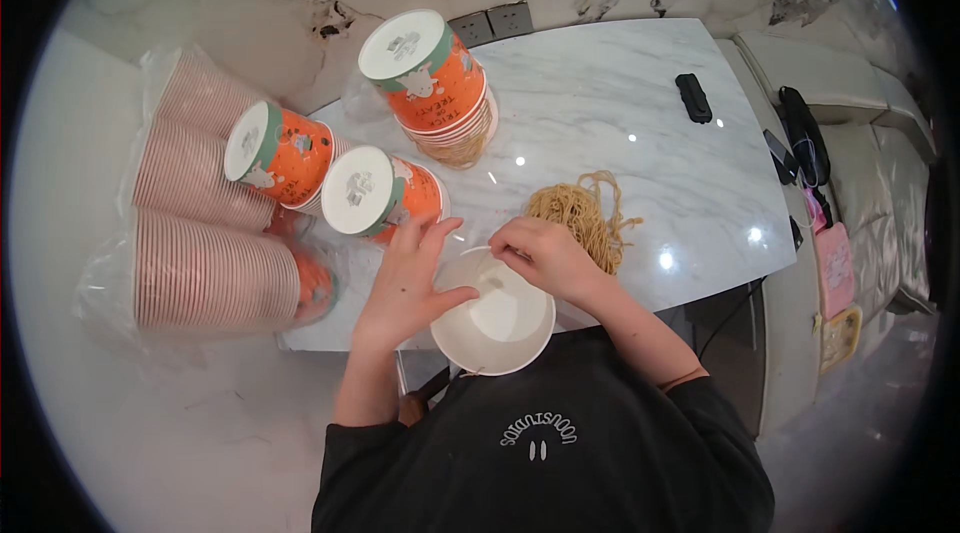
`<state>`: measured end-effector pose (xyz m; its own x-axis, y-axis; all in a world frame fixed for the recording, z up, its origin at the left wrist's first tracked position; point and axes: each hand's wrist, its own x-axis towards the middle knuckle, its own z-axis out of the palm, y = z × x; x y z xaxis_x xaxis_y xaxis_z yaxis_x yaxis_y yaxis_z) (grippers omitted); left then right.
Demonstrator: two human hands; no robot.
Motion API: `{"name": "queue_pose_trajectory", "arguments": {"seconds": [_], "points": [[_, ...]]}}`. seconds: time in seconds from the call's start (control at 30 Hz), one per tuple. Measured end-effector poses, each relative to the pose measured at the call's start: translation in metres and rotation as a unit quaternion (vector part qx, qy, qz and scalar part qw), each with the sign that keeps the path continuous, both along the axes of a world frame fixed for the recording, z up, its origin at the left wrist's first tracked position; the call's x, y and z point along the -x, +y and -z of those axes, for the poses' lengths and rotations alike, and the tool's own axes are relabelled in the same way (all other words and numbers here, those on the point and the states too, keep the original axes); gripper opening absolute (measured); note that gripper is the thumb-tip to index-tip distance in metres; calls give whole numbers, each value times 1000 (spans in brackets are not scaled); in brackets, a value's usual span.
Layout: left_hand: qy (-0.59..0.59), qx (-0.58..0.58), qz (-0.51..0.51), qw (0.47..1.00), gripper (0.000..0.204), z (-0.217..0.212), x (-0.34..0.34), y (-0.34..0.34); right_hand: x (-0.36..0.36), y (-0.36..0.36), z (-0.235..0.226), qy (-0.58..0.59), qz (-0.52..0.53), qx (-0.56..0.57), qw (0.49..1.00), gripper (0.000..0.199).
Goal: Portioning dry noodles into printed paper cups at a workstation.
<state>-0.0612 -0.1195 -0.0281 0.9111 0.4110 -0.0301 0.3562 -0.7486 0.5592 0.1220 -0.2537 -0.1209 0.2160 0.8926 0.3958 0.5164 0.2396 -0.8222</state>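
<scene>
A white paper bucket [496, 338] stands in front of me at the table's near edge, its round mouth facing up. My left hand [408, 278] is beside its left rim, fingers apart and thumb reaching over the opening. At the far rim my right hand [545, 255] is closed in a pinch; what its fingertips hold, if anything, is too small to make out. Just beyond that hand lies a loose heap of tan cords [578, 218]. A short bit of cord shows at the bucket's near rim. The bucket's outer side is hidden.
Upside-down orange paper buckets stand at the back [437, 83], at the left [285, 153] and near my left hand [372, 195]. Plastic-wrapped bucket stacks [215, 268] lie farther left. A black device [693, 98] rests on the marble table [600, 83]. A sofa [860, 153] stands at the right.
</scene>
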Motion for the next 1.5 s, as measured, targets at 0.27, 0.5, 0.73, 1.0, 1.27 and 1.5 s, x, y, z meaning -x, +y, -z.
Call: {"name": "queue_pose_trajectory", "arguments": {"seconds": [0.27, 0.5, 0.73, 1.0, 1.27, 1.5], "points": [[-117, 110, -69, 985, 49, 60, -23, -13, 4, -9, -8, 65, -15, 93, 993, 15], [-145, 154, -112, 971, 28, 65, -22, -14, 10, -15, -12, 70, -20, 66, 995, 14], [-146, 160, -132, 967, 22, 66, -19, -14, 13, -8, 0, -52, 27, 52, 997, 15], [-167, 201, -147, 954, 15, 62, -15, -17, 12, -7, -11, -54, 81, 16, 995, 12], [-122, 16, -171, 978, 15, 35, -15, -38, 14, -10, -26, 153, 26, 96, 983, 11], [-109, -98, -141, 979, 10, 29, -6, -41, 19, -4, -18, 253, 39, 117, 959, 16]]}}
